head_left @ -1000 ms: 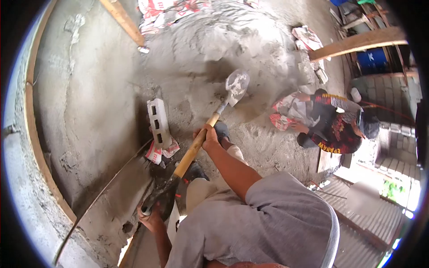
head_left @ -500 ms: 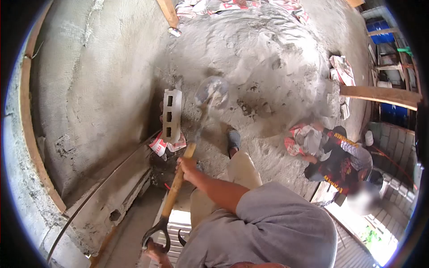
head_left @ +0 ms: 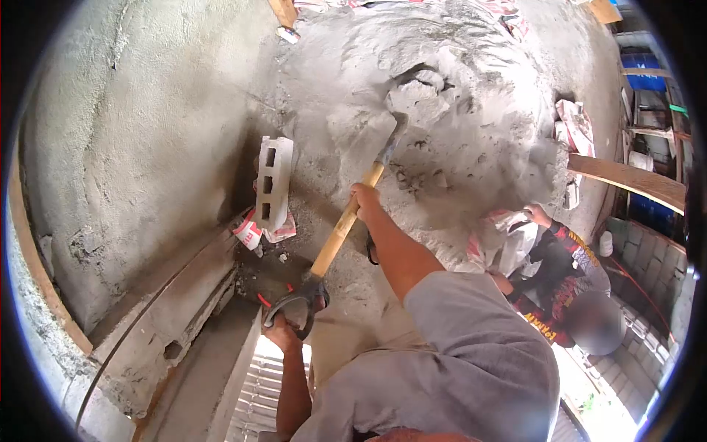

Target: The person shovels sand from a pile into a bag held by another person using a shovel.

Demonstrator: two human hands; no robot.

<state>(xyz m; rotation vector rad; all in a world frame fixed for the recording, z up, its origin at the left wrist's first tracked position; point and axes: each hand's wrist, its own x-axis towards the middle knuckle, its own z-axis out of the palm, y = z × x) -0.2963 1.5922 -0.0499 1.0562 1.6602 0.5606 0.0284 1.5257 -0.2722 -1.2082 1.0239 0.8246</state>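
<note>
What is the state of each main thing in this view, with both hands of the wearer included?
Shovel: held slanting, blade at the grey heap
Left hand: closed on the D-handle
Right hand: closed around the wooden shaft
Grey heap: uneven, lumpy
Hollow concrete block: three holes visible
Co-worker's sack: crumpled
</note>
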